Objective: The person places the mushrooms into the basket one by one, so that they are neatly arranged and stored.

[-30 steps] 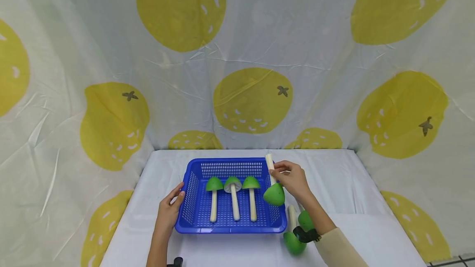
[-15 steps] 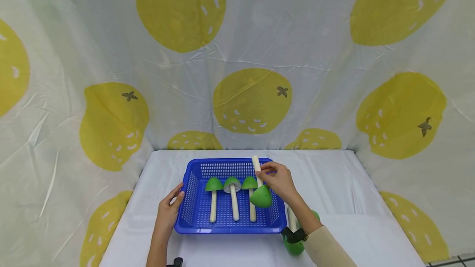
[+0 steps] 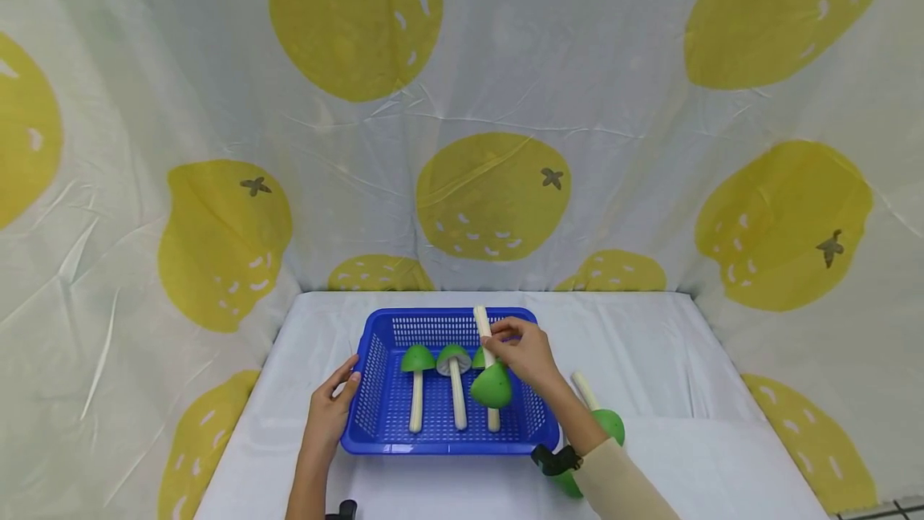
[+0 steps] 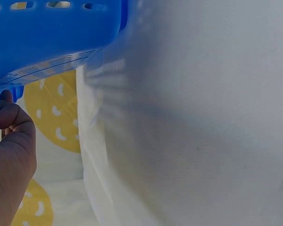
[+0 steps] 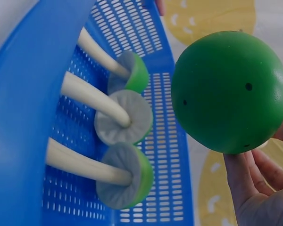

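Note:
A toy mushroom with a green cap and a pale stem is pinched by the stem in my right hand, cap downward, over the right half of a blue plastic basket. In the right wrist view its dark-spotted cap hides most of the stem. Inside the basket lie three like mushrooms in a row: a left one, a middle one and a right one, partly covered by the held one. My left hand holds the basket's left rim between thumb and fingers.
To the right of the basket, on the white tablecloth, lies another green mushroom. A further green cap shows beneath my right wrist. A lemon-print curtain encloses the table's back and sides.
My right hand has carried the held mushroom leftward, from the basket's right rim to over the right mushroom inside. The left hand and the basket have stayed put.

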`<state>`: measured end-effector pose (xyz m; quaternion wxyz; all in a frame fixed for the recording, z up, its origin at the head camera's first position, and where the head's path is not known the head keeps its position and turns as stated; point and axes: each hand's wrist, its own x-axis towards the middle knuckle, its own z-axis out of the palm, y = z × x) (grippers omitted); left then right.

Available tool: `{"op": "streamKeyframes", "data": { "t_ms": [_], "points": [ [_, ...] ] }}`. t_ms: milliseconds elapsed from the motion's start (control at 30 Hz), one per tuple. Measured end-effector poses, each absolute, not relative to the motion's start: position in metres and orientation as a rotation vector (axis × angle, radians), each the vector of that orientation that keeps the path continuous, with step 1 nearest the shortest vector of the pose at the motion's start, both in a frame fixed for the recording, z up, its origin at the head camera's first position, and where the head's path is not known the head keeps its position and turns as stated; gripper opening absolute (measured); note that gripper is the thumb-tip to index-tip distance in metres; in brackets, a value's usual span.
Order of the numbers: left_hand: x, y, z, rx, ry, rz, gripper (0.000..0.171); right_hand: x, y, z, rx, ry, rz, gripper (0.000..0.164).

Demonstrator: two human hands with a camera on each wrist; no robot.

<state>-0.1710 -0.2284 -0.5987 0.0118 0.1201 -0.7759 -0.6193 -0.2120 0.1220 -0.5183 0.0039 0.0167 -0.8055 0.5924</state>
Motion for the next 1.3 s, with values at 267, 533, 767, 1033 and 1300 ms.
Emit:
{"op": "streamKeyframes", "data": {
  "t_ms": [267, 533, 767, 1033, 1300],
  "points": [
    [-0.171, -0.228, -0.597, 0.379, -2.419, -1.935, 0.053, -0.212, 0.111, -0.521, 0.031, -2.529, 1.833, 0.023],
    [-0.17, -0.228, -0.597, 0.383, -2.42, -1.93, 0.052, -0.214, 0.1, -0.525, 0.062, -2.532, 1.848, 0.026],
    [-0.171, -0.228, -0.598, 0.368, -2.439, -1.902, 0.053, -0.212, 0.088, -0.525, 0.057, -2.532, 1.88, 0.025],
    [-0.172, -0.227, -0.6, 0.367, -2.413, -1.915, 0.054, -0.212, 0.073, -0.533, 0.072, -2.528, 1.895, 0.028],
    [-0.171, -0.227, -0.6, 0.371, -2.42, -1.91, 0.051, -0.212, 0.058, -0.54, 0.08, -2.515, 1.953, 0.03]
  ]
}}
